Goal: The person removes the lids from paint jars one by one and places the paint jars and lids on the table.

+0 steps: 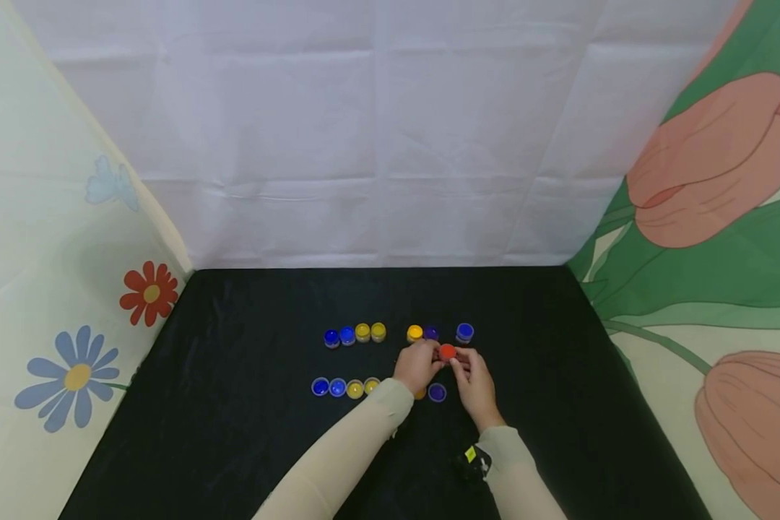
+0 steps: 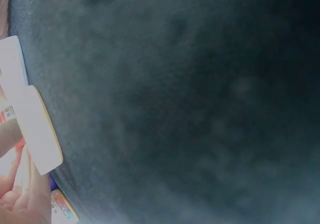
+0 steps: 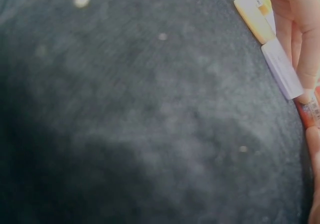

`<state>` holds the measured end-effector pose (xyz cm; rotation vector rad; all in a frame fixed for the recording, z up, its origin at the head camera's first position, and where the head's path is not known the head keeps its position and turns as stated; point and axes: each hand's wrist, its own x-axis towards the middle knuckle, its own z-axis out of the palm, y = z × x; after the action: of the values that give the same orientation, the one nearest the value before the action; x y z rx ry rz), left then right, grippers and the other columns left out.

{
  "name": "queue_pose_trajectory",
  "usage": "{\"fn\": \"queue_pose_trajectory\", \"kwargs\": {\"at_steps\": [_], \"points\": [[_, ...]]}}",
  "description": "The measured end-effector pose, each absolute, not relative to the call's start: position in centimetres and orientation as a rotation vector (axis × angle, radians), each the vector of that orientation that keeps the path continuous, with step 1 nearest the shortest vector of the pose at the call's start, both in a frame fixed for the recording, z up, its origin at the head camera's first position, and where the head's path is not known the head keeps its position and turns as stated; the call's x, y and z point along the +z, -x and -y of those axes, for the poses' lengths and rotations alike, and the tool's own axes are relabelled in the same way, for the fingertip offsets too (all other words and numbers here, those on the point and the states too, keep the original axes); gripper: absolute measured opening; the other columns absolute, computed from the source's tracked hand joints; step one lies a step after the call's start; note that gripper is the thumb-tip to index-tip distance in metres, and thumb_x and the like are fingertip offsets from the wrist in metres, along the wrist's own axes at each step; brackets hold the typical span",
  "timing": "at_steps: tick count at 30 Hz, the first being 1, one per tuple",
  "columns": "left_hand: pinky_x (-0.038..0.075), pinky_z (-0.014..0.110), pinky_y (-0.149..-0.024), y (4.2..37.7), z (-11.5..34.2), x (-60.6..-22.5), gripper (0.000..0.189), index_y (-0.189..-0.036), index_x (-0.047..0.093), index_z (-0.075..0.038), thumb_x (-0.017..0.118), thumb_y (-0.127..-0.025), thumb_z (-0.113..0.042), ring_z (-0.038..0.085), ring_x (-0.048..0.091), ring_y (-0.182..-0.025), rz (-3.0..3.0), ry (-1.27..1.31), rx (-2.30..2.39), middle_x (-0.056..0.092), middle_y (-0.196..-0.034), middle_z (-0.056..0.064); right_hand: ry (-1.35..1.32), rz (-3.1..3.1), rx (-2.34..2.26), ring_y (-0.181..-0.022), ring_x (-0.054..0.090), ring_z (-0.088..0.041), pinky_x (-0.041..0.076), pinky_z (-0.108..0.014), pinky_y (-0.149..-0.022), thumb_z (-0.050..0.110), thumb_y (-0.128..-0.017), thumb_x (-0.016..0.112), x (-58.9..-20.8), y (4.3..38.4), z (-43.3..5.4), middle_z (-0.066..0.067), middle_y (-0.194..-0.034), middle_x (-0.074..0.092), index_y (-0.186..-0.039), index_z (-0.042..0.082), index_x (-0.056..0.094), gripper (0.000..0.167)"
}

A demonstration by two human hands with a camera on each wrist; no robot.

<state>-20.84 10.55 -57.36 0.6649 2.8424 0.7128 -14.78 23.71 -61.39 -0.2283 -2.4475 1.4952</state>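
A small red paint jar [image 1: 447, 352] is between my two hands over the black table. My left hand [image 1: 418, 366] pinches it from the left, and my right hand [image 1: 475, 384] pinches its right side. In the right wrist view the red jar [image 3: 311, 113] shows a barcode label between fingertips. Just behind the hands stand a yellow paint jar [image 1: 414, 333], a purple jar [image 1: 432, 333] and a blue jar [image 1: 464, 332]. Nearer the person lie a purple lid [image 1: 438, 393] and an orange lid [image 1: 419, 394], the latter partly hidden by the left wrist.
Farther left, the back row has blue jars [image 1: 339, 337] and yellow jars [image 1: 370, 332]. Ahead of it lie blue lids [image 1: 328, 388] and yellow lids [image 1: 362, 388], one partly behind the left sleeve. A white cloth [image 1: 377, 144] hangs behind the black table [image 1: 247, 433].
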Motion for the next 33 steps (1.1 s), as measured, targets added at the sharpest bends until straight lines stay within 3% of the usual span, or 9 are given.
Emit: {"fn": "queue_pose_trajectory", "kwargs": {"at_steps": [5,13,19,22,28,33], "points": [[0.054,0.026,-0.078,20.91,-10.58,-57.53,0.022,-0.108,0.072,-0.012,0.076,-0.093,-0.026,0.009,0.057,-0.076,-2.838,-0.653,0.72,0.068,-0.093,-0.001,0.227,2.431,1.47,-0.103,0.065,-0.036,0.055,-0.049,-0.089,0.008,-0.102,0.061,-61.4,14.69,-23.69,-0.022,-0.116,0.06,-0.124,-0.001,0.062,0.024],[0.053,0.026,-0.075,21.05,-10.63,-57.86,0.02,-0.107,0.072,-0.012,0.076,-0.093,-0.027,0.009,0.055,-0.074,-2.848,-0.661,0.716,0.066,-0.09,-0.002,0.229,2.415,1.424,-0.098,0.066,-0.032,0.055,-0.027,-0.082,0.01,-0.1,0.065,-61.48,14.62,-23.64,-0.018,-0.11,0.061,-0.128,0.0,0.066,0.029],[0.052,0.025,-0.073,21.06,-10.63,-58.0,0.021,-0.106,0.072,-0.012,0.076,-0.093,-0.027,0.009,0.054,-0.073,-2.866,-0.67,0.701,0.065,-0.088,-0.003,0.233,2.427,1.453,-0.098,0.065,-0.03,0.052,-0.019,-0.081,0.011,-0.099,0.067,-61.36,14.68,-23.62,-0.018,-0.11,0.06,-0.133,-0.001,0.064,0.036],[0.052,0.025,-0.073,21.04,-10.66,-58.03,0.021,-0.107,0.072,-0.012,0.076,-0.093,-0.028,0.009,0.055,-0.073,-2.879,-0.684,0.682,0.065,-0.089,-0.002,0.233,2.43,1.458,-0.097,0.066,-0.031,0.054,-0.023,-0.082,0.01,-0.098,0.067,-61.29,14.68,-23.57,-0.019,-0.109,0.059,-0.134,-0.002,0.062,0.038],[0.053,0.025,-0.075,20.97,-10.68,-58.06,0.024,-0.109,0.072,-0.012,0.077,-0.092,-0.028,0.009,0.057,-0.074,-2.88,-0.673,0.68,0.067,-0.09,-0.002,0.246,2.417,1.55,-0.103,0.065,-0.035,0.054,-0.048,-0.09,0.01,-0.101,0.064,-61.03,14.74,-23.49,-0.022,-0.117,0.063,-0.129,-0.001,0.053,0.032],[0.053,0.025,-0.074,20.93,-10.63,-57.92,0.022,-0.108,0.072,-0.013,0.077,-0.092,-0.028,0.009,0.056,-0.073,-2.869,-0.662,0.692,0.066,-0.09,-0.003,0.253,2.43,1.566,-0.107,0.063,-0.036,0.052,-0.052,-0.093,0.011,-0.103,0.06,-60.9,14.73,-23.55,-0.022,-0.121,0.061,-0.127,0.0,0.054,0.027]]}}
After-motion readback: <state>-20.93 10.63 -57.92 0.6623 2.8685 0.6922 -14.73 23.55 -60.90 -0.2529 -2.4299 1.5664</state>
